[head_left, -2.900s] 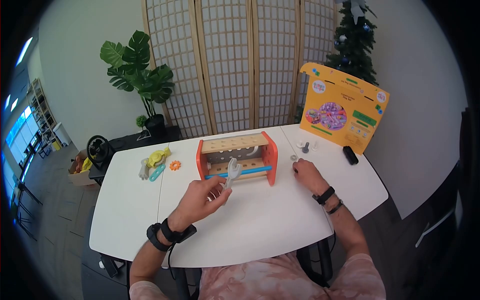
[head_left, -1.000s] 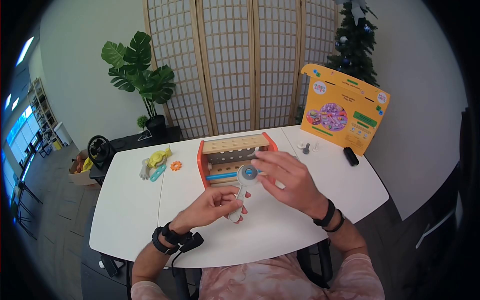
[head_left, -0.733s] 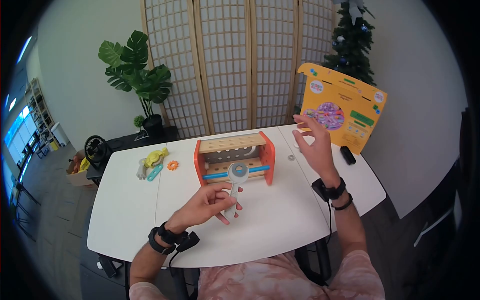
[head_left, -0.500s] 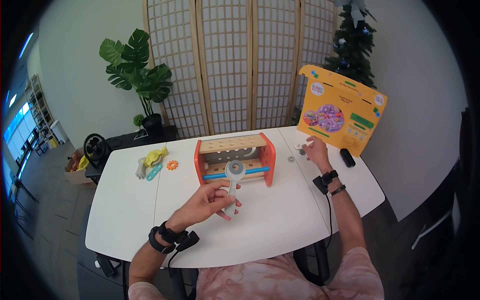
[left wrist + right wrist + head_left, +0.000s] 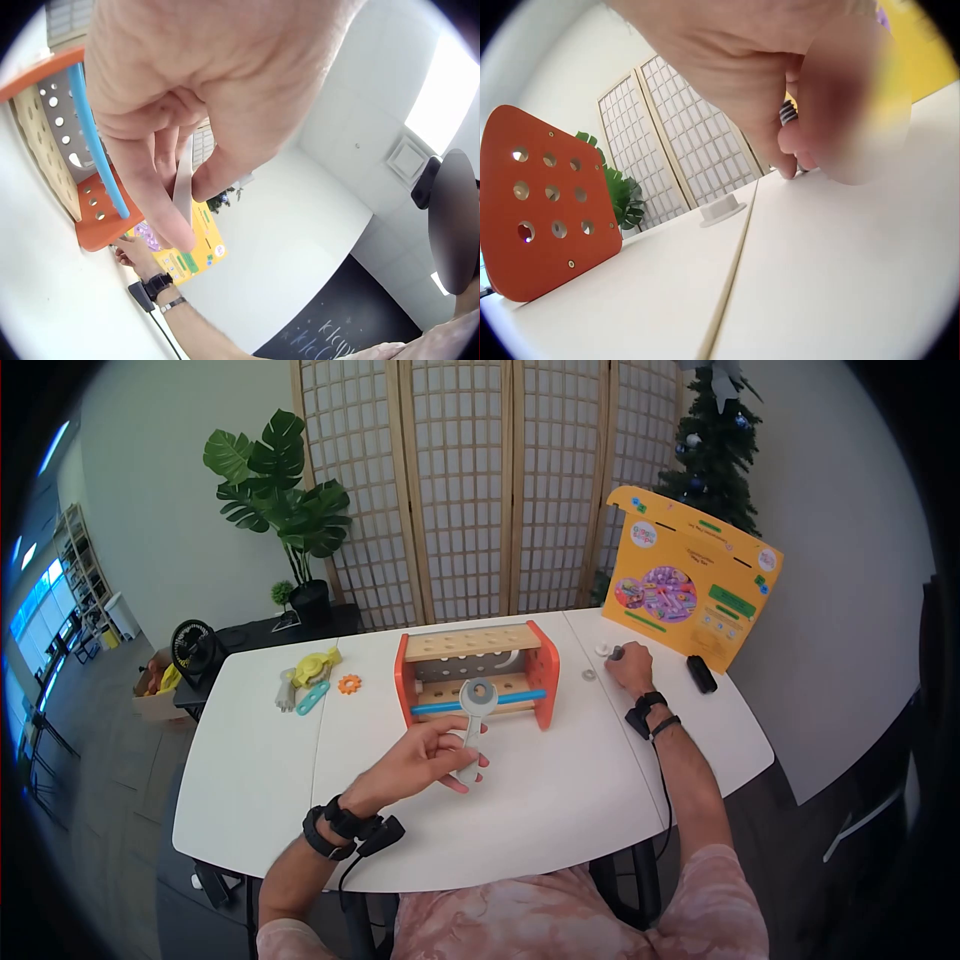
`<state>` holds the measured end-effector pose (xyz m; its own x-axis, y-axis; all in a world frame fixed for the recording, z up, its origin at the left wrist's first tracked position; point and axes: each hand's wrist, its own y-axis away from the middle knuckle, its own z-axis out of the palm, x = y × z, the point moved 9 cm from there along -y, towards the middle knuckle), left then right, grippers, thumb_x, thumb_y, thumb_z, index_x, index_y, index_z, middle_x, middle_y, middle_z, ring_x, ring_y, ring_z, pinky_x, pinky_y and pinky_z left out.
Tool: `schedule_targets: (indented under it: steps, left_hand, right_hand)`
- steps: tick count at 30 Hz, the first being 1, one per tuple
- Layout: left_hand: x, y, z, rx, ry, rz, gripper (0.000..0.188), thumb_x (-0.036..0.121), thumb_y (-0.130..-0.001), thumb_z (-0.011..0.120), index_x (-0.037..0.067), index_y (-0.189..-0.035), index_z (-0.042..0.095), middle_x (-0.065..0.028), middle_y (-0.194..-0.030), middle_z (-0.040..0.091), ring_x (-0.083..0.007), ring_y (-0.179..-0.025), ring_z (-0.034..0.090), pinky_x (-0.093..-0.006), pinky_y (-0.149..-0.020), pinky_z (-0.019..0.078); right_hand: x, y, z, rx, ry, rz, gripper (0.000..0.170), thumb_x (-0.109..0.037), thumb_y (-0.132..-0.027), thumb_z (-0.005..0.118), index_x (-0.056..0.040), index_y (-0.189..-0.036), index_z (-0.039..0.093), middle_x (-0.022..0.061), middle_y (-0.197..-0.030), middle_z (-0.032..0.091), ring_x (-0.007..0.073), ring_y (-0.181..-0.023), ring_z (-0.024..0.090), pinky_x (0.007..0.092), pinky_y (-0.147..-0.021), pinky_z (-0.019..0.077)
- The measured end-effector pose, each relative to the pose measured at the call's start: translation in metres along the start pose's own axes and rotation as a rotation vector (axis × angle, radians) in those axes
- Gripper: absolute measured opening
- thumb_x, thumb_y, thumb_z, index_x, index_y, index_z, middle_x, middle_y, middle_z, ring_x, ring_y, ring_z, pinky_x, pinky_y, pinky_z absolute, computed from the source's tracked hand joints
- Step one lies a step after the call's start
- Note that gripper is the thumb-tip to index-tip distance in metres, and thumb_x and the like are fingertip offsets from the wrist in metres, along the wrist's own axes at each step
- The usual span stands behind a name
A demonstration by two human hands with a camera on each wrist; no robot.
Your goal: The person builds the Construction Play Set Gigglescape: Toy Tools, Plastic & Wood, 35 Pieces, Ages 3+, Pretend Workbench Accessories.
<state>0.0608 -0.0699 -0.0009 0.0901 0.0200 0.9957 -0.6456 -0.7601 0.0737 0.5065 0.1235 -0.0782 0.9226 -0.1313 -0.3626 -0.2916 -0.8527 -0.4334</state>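
My left hand holds a light grey toy wrench upright by its handle, thumb against fingers. At the wrench's round top sits a darker grey ring. In the left wrist view the handle shows edge-on between thumb and fingers. Over at the right side of the table, my right hand pinches a dark grey toy bolt, its thread showing between the fingers in the right wrist view. A small white piece lies beside those fingertips. Closer to me is a pale flanged nut.
A toy workbench with orange sides and a blue bar stands mid-table, behind the wrench. Left of it lie an orange gear, a turquoise tool and a yellow piece. A yellow box and a black object are at right.
The wrench has been turned, its round end with the grey ring now up instead of the forked end. My right hand has left the wrench for the right side and taken hold of the bolt.
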Motion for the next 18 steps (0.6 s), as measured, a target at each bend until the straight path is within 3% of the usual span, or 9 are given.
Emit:
schedule_targets:
  steps: [4,7,9,10,12,16,18]
  left_hand:
    - [-0.003,-0.001,0.000,-0.006,0.011,-0.032,0.040,0.013,-0.111,0.060,0.006,-0.150,0.055,-0.0089,-0.117,0.078,-0.0151,-0.103,0.076,-0.0309,-0.085,0.0667]
    - [-0.006,-0.005,0.000,-0.007,0.016,-0.049,0.041,0.015,-0.112,0.060,0.007,-0.151,0.055,-0.0087,-0.117,0.078,-0.0143,-0.104,0.075,-0.0312,-0.087,0.0661]
    - [-0.007,-0.008,0.001,-0.007,0.014,-0.057,0.041,0.016,-0.112,0.059,0.007,-0.152,0.054,-0.0085,-0.117,0.078,-0.0139,-0.104,0.075,-0.0316,-0.089,0.0657]
    - [-0.008,-0.010,0.001,-0.008,0.018,-0.051,0.042,0.017,-0.112,0.059,0.007,-0.152,0.054,-0.0083,-0.117,0.077,-0.0134,-0.105,0.074,-0.0319,-0.090,0.0654]
    - [-0.010,-0.016,0.000,-0.008,0.021,-0.041,0.042,0.018,-0.112,0.059,0.007,-0.153,0.054,-0.0081,-0.117,0.077,-0.0130,-0.105,0.073,-0.0323,-0.091,0.0651]
    - [-0.015,-0.031,-0.001,-0.020,0.097,-0.055,0.043,0.019,-0.113,0.059,0.005,-0.153,0.053,-0.0083,-0.121,0.075,-0.0126,-0.106,0.072,-0.0311,-0.093,0.0644]
    - [-0.017,-0.039,-0.003,-0.023,0.124,-0.067,0.044,0.019,-0.113,0.058,0.005,-0.154,0.053,-0.0086,-0.123,0.074,-0.0126,-0.107,0.072,-0.0302,-0.094,0.0641]
  right_hand:
    - [-0.021,0.008,-0.020,-0.036,-0.072,0.021,0.038,-0.032,-0.075,0.089,0.0014,-0.090,0.078,0.0198,-0.089,0.079,0.0359,-0.084,0.078,0.0440,-0.086,0.0623]
    - [-0.029,0.003,-0.022,-0.066,-0.286,0.024,0.035,-0.028,-0.080,0.088,0.0021,-0.093,0.078,0.0176,-0.085,0.079,0.0295,-0.080,0.079,0.0390,-0.080,0.0631]
    - [-0.042,-0.002,-0.015,-0.196,-0.735,0.036,0.028,-0.020,-0.089,0.083,0.0044,-0.100,0.077,0.0138,-0.088,0.079,0.0213,-0.081,0.079,0.0321,-0.075,0.0625]
    - [-0.050,-0.003,-0.021,-0.195,-0.735,0.036,0.028,-0.020,-0.089,0.083,0.0044,-0.100,0.077,0.0138,-0.088,0.079,0.0213,-0.081,0.079,0.0321,-0.075,0.0625]
    - [-0.079,-0.002,-0.040,-0.234,-0.805,-0.022,0.026,-0.014,-0.097,0.077,0.0064,-0.112,0.074,0.0099,-0.091,0.077,0.0157,-0.082,0.078,0.0273,-0.075,0.0619]
    - [-0.112,-0.007,-0.050,-0.244,-0.842,-0.098,0.032,-0.016,-0.100,0.076,0.0065,-0.123,0.070,0.0106,-0.095,0.075,0.0159,-0.086,0.078,0.0275,-0.077,0.0621]
    - [-0.139,-0.007,-0.054,-0.284,-0.947,-0.296,0.034,-0.016,-0.102,0.077,0.0055,-0.126,0.067,0.0103,-0.095,0.074,0.0149,-0.091,0.077,0.0279,-0.080,0.0619]
